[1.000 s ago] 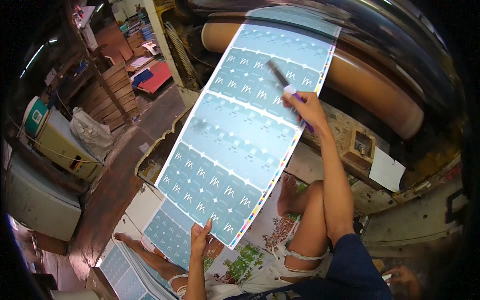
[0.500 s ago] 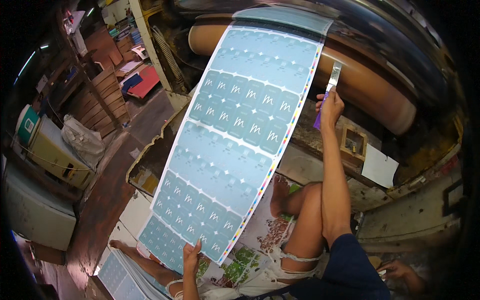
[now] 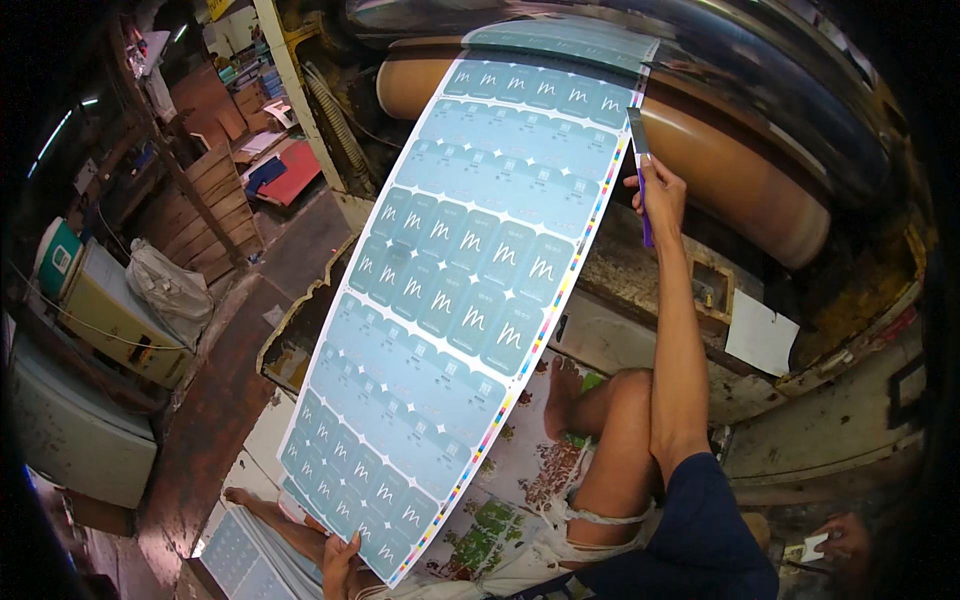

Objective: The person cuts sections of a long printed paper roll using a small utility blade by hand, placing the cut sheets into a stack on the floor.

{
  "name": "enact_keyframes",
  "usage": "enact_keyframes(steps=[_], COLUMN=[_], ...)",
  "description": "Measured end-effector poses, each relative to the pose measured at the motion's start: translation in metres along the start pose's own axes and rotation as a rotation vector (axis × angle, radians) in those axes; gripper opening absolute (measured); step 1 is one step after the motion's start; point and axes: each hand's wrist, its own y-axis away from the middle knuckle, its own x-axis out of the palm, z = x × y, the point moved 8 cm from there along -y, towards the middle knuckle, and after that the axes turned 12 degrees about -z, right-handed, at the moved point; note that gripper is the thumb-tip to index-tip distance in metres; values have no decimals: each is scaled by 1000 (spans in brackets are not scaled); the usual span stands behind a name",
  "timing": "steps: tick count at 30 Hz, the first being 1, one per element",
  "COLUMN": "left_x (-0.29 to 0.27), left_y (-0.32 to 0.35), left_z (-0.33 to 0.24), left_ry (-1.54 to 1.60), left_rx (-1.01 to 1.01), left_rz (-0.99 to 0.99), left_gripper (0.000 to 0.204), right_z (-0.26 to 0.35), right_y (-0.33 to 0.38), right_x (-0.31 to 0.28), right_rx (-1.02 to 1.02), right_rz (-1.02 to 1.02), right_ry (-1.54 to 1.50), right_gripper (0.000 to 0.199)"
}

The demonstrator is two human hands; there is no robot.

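A long sheet of printed blue-green film (image 3: 440, 235) with rows of card shapes stretches down from the rollers toward my lap. My left hand (image 3: 342, 562) pinches its bottom edge, fingers and thumb closed on it. Up at the right edge of the sheet, my right hand (image 3: 662, 200) grips the purple handle of a putty knife (image 3: 640, 135). The knife's metal blade is turned nearly edge-on, its tip at or close to the film's right margin just below the rollers; whether it touches cannot be told.
A brown roller (image 3: 735, 165) turns beneath a shiny dark roller (image 3: 780, 75). White paper (image 3: 762, 332) hangs on the machine's right side. More printed sheets (image 3: 240, 555) lie at lower left. Another person's hand (image 3: 850, 540) holds something small and white at lower right. A grey bag (image 3: 165, 283) stands left.
More film has come down from the rollers, and my left hand has moved down and left with its bottom edge. My right hand has tipped the putty knife leftward to the sheet's edge.
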Motion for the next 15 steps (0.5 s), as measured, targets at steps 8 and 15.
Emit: enact_keyframes(steps=[8,15], left_x=[-40,-152], left_y=[-9,-10], left_z=[20,74], left_ry=[-24,-22], left_rx=[26,-115], left_rz=[-29,-171], left_gripper=[40,42], right_z=[-25,-15], right_y=[-5,-4], right_x=[-2,36], right_rx=[56,-16], right_rz=[162,238], right_ry=[172,132], right_gripper=[38,23])
